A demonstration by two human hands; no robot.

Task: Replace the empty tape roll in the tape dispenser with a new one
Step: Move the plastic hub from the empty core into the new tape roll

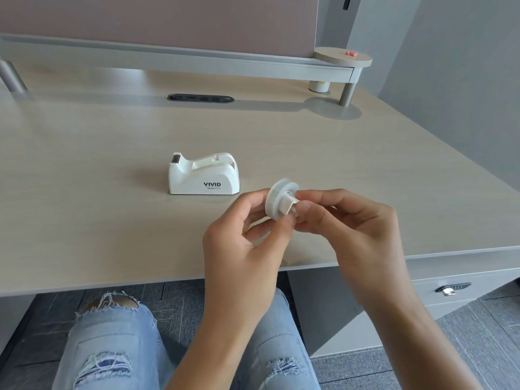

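A white tape dispenser (204,174) marked VIVID stands on the desk (98,178), its cutter at the left and its roll slot empty. In front of it and to the right, above the desk's near edge, both hands hold a pale tape roll (277,199) with a white spindle (289,205) sticking out of its centre. My left hand (244,240) grips the roll from below and the left. My right hand (354,229) pinches the spindle from the right with thumb and fingers.
A raised shelf (168,56) runs along the desk's back, with a round wooden end disc (342,56) carrying a small pink item (351,53). A small white cylinder (318,86) stands under it. A dark cable grommet (199,98) sits mid-back. A drawer handle (451,288) is at the lower right; knees in torn jeans are below.
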